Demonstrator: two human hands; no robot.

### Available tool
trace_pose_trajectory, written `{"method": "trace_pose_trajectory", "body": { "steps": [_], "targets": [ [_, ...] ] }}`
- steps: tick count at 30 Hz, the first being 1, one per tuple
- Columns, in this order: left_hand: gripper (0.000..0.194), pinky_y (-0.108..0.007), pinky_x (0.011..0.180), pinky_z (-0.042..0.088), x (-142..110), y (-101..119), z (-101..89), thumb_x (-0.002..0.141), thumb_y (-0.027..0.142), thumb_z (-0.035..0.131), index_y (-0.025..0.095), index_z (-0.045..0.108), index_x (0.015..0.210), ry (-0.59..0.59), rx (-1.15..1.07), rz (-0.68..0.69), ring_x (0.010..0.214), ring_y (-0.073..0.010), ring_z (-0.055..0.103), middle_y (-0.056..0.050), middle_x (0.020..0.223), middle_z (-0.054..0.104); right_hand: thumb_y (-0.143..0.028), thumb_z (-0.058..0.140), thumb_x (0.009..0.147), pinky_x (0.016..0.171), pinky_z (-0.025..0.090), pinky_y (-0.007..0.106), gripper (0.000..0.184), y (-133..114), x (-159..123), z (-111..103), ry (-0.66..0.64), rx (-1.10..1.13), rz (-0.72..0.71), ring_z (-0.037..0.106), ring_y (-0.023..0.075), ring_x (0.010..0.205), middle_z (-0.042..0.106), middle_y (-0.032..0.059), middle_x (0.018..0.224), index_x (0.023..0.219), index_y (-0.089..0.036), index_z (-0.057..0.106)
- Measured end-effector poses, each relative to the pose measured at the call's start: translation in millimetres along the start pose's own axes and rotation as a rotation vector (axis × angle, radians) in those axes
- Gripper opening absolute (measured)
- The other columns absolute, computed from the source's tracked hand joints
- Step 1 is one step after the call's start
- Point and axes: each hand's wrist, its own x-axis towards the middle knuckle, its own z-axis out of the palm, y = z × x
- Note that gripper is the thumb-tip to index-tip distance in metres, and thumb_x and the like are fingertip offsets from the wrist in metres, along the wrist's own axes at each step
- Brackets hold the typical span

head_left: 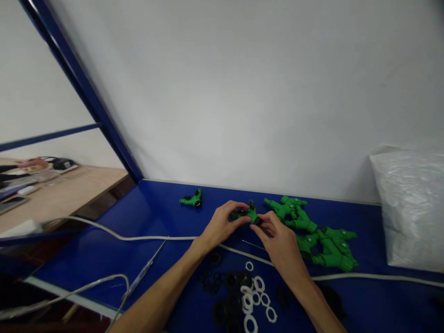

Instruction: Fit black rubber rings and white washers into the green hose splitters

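While the green piece [252,214] is pointing its stem toward nine o'clock, the left hand [222,224] is pinching that side, the right hand [279,236] is pinching the four o'clock end, and more green parts [301,223] are lying at three o'clock, nearer the right hand

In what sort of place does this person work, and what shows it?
It looks like a work area, perhaps in a small workshop or factory: green fittings lie in a group on the blue table, with loose white rings and black rings nearer the person.
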Motion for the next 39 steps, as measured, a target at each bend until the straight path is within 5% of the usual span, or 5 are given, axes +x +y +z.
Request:
{"method": "trace_pose_trajectory", "body": {
  "steps": [6, 24, 29, 34, 39],
  "targets": [
    [0.022, -0.028, 0.093, 0.049, 4, -20, -10.8, 0.097, 0.034, 0.058, 0.022, 0.072, 0.109, -0.021, 0.354, 0.024, 0.101, -0.0189, 0.068, -0.005, 0.112, 0.073, -0.04, 0.064, 0.086, 0.081, 0.061, 0.044, 0.032, 6, 2, 1, -0.01, -0.112, -0.056, 0.074, 0.0261, 0.084, 0.075, 0.0117, 0.104, 0.11, -0.02, 0.067],
    [0.024, -0.048, 0.098, 0.045, -25, -45, -89.5, 0.093, 0.027, 0.058, 0.02, 0.073, 0.109, 0.204, 0.829, -0.105, 0.103, -0.0299, 0.058, -0.012, 0.111, 0.066, -0.035, 0.057, 0.092, 0.077, 0.058, 0.039, 0.024, 1, 3, -6, 0.024, -0.168, -0.149, 0.069, 0.023, 0.083, 0.071, 0.011, 0.104, 0.101, -0.019, 0.072],
    [0.029, -0.045, 0.105, 0.042, -9, -28, -64.2, 0.094, 0.029, 0.055, 0.02, 0.067, 0.12, 0.22, 0.713, -0.006, 0.111, -0.0282, 0.057, -0.011, 0.116, 0.064, -0.036, 0.051, 0.095, 0.074, 0.057, 0.036, 0.027, -3, 6, -13, 0.077, -0.218, -0.164, 0.069, 0.0227, 0.081, 0.073, 0.0107, 0.098, 0.095, -0.019, 0.073],
    [0.029, -0.034, 0.089, 0.048, 17, -5, -16.3, 0.097, 0.036, 0.052, 0.021, 0.072, 0.111, -0.128, 0.399, 0.035, 0.094, -0.0223, 0.066, -0.009, 0.109, 0.072, -0.036, 0.047, 0.096, 0.074, 0.054, 0.038, 0.032, -2, 13, -31, 0.203, -0.351, -0.163, 0.068, 0.0244, 0.078, 0.073, 0.0124, 0.092, 0.092, -0.017, 0.073],
    [0.027, -0.03, 0.083, 0.049, 17, -7, 10.0, 0.096, 0.035, 0.054, 0.021, 0.075, 0.106, -0.253, 0.307, 0.041, 0.089, -0.02, 0.068, -0.005, 0.103, 0.076, -0.033, 0.048, 0.094, 0.077, 0.05, 0.039, 0.03, 10, 19, -53, 0.223, -0.551, -0.151, 0.065, 0.0245, 0.075, 0.072, 0.0105, 0.083, 0.089, -0.017, 0.073]
  ]
}}
